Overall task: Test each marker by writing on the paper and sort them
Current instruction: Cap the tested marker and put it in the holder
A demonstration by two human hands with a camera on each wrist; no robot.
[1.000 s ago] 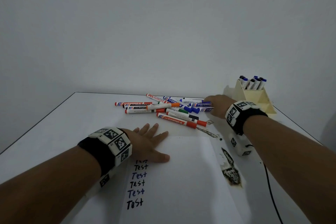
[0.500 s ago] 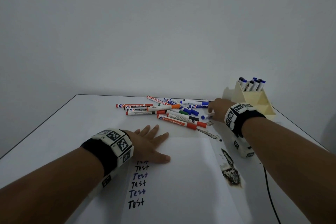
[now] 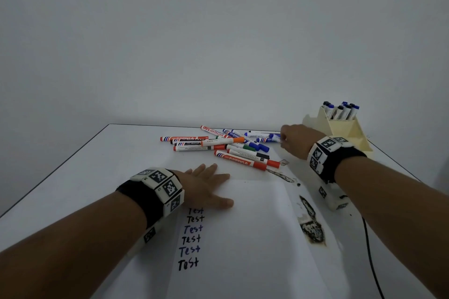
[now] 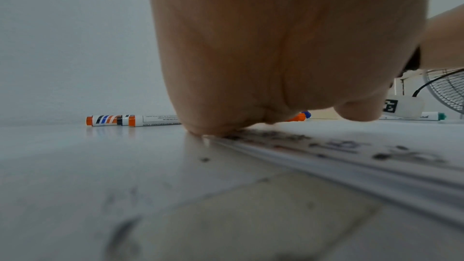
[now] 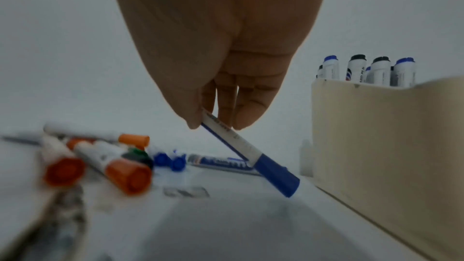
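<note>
My right grip (image 5: 213,124) pinches the blue-capped marker (image 5: 251,152) near its tail; I should lift it clear while my flat left grip (image 3: 206,187) steadies the paper (image 3: 255,226).

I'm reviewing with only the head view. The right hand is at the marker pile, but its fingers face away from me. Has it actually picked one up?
Observer: Yes. In the right wrist view the right hand pinches a blue-capped marker near its back end, thumb against fingertips.
Operator: Is its cap on?
Observer: On. The capped end hangs down, tilted toward the holder, clear of the markers lying behind it.
Operator: The left hand looks flat on the paper. Is it?
Observer: The left wrist view shows the left hand with its heel pressed down right at the paper's edge.
</note>
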